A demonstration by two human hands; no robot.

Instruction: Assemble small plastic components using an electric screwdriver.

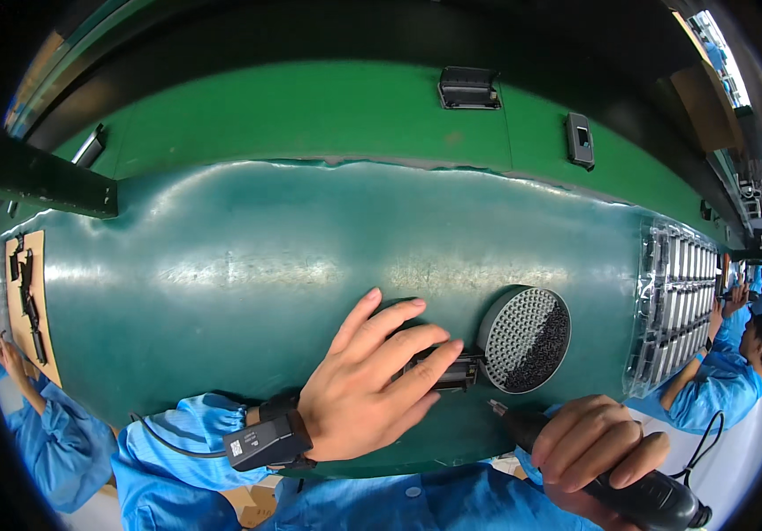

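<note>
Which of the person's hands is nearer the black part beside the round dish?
Left. The left hand is spread over the black part, partly covering it; the right hand is farther off, to its lower right, gripping a black screwdriver.

Black parts [28, 285] on tan board [42, 292], green strip [310, 115], co-worker [724, 389] in blue at right

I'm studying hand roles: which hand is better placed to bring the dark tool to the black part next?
Likely the right hand: it grips the dark tool, tip near the black part. The left hand lies spread over that part.
</note>
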